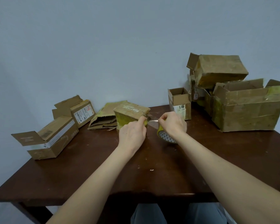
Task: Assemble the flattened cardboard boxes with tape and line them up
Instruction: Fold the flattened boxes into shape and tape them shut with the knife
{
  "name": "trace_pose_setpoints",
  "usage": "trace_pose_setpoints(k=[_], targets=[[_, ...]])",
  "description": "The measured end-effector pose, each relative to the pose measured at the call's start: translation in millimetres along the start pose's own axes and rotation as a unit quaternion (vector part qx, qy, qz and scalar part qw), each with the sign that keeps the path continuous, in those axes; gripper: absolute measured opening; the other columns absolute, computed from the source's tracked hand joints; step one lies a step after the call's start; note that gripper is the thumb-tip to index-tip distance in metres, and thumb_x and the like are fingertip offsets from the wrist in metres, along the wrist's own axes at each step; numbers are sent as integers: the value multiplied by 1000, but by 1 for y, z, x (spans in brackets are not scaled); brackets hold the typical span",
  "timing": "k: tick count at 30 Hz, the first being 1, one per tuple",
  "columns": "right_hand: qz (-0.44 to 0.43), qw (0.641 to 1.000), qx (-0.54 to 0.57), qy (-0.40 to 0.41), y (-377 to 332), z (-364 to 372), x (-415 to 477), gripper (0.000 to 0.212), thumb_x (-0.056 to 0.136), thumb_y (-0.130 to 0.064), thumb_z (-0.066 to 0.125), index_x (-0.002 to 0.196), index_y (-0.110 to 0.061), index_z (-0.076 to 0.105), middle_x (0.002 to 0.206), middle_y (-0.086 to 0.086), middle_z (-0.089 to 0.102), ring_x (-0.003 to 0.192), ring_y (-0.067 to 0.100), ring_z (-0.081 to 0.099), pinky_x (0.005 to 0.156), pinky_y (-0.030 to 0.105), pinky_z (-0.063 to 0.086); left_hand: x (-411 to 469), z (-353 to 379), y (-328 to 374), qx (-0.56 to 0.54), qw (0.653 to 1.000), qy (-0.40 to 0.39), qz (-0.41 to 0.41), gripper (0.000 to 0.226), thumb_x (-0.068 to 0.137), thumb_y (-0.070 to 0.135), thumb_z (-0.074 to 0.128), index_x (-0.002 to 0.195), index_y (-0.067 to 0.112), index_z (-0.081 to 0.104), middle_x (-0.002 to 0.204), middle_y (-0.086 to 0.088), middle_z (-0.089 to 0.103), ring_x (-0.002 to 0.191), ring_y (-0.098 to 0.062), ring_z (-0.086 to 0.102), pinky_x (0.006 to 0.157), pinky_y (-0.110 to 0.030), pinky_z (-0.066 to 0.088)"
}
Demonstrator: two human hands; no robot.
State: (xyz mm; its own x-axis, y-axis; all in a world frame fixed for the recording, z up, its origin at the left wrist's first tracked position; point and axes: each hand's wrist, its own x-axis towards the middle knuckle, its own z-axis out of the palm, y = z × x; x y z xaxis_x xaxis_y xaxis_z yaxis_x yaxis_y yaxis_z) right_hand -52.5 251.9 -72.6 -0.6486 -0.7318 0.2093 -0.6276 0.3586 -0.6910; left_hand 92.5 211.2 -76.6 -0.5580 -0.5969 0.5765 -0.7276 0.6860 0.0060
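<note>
A small cardboard box [131, 114] with yellowed tape on its side stands at the table's middle. My left hand [132, 133] pinches the tape end against the box's right corner. My right hand [173, 125] grips a roll of tape [166, 138] with a patterned core, just right of the box. A short strip of clear tape [153, 120] stretches between the two hands. Flattened cardboard [104, 119] lies behind and left of the box.
Two boxes with open flaps sit at the left [52, 137] [81, 113]. A small open box [180, 103] stands right of centre. Large boxes [247, 105] [218, 70] are stacked at the far right. The dark wooden table [87, 172] meets a grey wall.
</note>
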Motion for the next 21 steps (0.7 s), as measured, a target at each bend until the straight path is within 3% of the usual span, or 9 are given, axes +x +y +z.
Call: trace_pose_setpoints(k=[9, 15, 18, 21], targets=[[-3, 999, 41, 13, 4, -2, -3, 15, 92, -33, 56, 83, -31, 68, 93, -2, 70, 93, 22, 61, 88, 44, 50, -3, 11, -4, -20, 1000, 3, -12, 30, 99, 27, 41, 126, 27, 54, 77, -6, 67, 70, -28, 61, 52, -30, 35], [-14, 999, 33, 14, 3, -7, -6, 17, 93, -34, 54, 86, -30, 70, 84, -4, 63, 92, 22, 60, 88, 44, 50, -2, 20, -5, 15, 996, -69, -62, 34, 97, 20, 41, 127, 27, 55, 97, -10, 69, 91, -34, 63, 64, -33, 42], [-10, 999, 39, 28, 9, -13, -2, 18, 94, -35, 54, 94, -28, 71, 89, -4, 65, 89, 19, 61, 87, 45, 51, -13, 25, -17, -42, 991, -73, -100, 31, 97, 22, 42, 126, 26, 54, 90, -7, 70, 85, -31, 64, 61, -33, 43], [-1, 998, 64, 22, 15, -15, 0, 17, 95, -35, 56, 96, -27, 70, 83, -8, 57, 80, 14, 54, 80, 36, 51, -14, 28, -17, -66, 989, -73, -106, 21, 97, 31, 43, 116, 27, 52, 88, -1, 70, 82, -28, 65, 63, -34, 47]])
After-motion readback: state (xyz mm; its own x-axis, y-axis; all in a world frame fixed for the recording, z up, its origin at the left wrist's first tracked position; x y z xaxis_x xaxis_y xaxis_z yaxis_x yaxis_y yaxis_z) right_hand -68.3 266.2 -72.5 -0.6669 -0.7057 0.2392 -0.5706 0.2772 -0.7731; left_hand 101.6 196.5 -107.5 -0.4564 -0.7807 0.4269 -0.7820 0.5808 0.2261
